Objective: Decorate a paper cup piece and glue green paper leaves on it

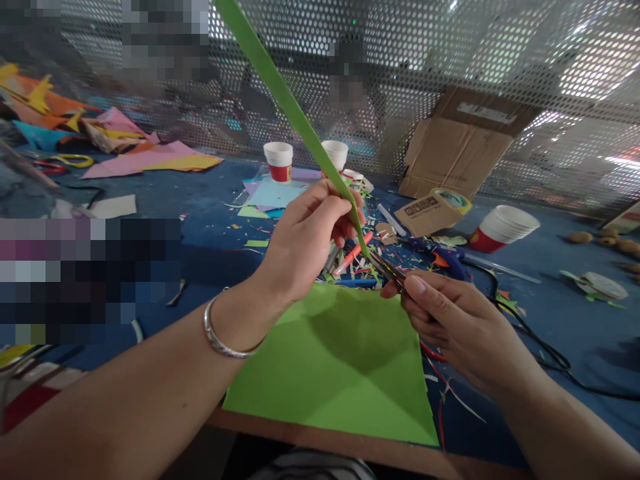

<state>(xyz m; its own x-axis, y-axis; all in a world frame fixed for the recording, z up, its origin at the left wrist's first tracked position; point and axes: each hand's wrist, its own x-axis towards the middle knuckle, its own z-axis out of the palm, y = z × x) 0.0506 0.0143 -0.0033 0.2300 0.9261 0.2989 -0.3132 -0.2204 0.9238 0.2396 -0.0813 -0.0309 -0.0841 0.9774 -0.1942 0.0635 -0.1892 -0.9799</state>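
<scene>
Paper strip [280, 87], green, narrow and smooth-faced, is pinched in the left hand [310, 247], its long axis slanting up and leftward from that grip. Its short lower end points rightward, to the scissors' [390, 270] tips; the right hand's [445, 313] grip holds their handles. It is raised above the counter [200, 267], inward of the front edge.

Bangle [220, 337]: one, silver-coloured, rounded; its broad outer face bore a pattern. Left hand [305, 247], just beyond the bangle: was bare. Left forearm [150, 393], behind the bangle: was bare, marked with one small spot. Right hand [450, 313], right of the bangle: was bare. Clothing [310, 464], below and right of the bangle: showed light and dark stripes, partly cut off.
</scene>
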